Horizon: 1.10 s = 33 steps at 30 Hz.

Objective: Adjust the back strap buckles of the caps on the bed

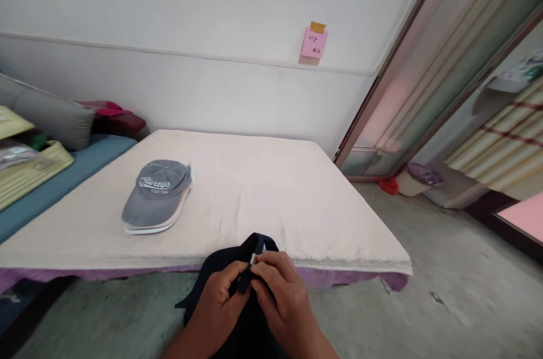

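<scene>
The left hand [224,297] and right hand [286,291] meet over a dark cap [216,263], fingers of both pinching its strap [245,281] around the metal buckle [253,259]. The cap sits at the near edge of the bench [271,195]; a grey cap [159,186] tops a stack to its left.

Before you is a covered platform [271,189], with the wall [212,99] behind it. The stack of caps [159,195] sits on its left part—well apart from the cap [216,268] at its near edge, between your left hand [223,297] and right hand [284,291]. To the left lies a mat [102,155] with a cushion [63,121] at its back. A note [314,43] hangs on the wall, right of the middle—and farther right, beyond the platform, a bin [411,182] stands on the floor [458,251].
</scene>
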Motion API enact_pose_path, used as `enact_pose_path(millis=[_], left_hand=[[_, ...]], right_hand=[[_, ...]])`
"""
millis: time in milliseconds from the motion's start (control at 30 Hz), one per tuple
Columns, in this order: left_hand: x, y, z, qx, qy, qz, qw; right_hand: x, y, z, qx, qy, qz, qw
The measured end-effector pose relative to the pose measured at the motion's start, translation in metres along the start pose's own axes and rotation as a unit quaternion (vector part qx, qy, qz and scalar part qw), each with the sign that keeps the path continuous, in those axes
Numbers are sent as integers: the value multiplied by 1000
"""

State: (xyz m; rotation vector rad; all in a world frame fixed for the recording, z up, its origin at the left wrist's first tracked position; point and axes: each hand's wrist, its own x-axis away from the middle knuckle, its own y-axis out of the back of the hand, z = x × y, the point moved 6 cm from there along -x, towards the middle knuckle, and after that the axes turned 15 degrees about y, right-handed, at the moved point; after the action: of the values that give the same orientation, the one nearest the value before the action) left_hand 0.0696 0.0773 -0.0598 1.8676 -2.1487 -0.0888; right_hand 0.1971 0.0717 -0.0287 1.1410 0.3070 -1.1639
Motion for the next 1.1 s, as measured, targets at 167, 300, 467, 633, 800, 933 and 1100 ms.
enact_pose_path(millis=[167, 300, 467, 633, 800, 933, 1100], left_hand=[[4, 6, 4, -41, 1, -9, 999], [6, 9, 6, -71, -3, -20, 997], [7, 7, 7, -56, 19, -20, 998], [9, 14, 10, -14, 47, -25, 998], [13, 15, 13, 21, 88, 75, 993], [15, 14, 10, 96, 132, 135, 977], [19, 16, 3, 190, 203, 144, 950]], right_hand=[[-4, -5, 5, 1, 7, 55, 998], [-3, -8, 8, -21, 8, 40, 999], [0, -8, 2, -51, -18, -21, 998], [6, 2, -20, -156, -181, -98, 966], [-1, 8, -34, -263, -214, -31, 940], [-9, 6, -29, -392, -164, 33, 904], [6, -21, -33, -519, -255, 74, 812]])
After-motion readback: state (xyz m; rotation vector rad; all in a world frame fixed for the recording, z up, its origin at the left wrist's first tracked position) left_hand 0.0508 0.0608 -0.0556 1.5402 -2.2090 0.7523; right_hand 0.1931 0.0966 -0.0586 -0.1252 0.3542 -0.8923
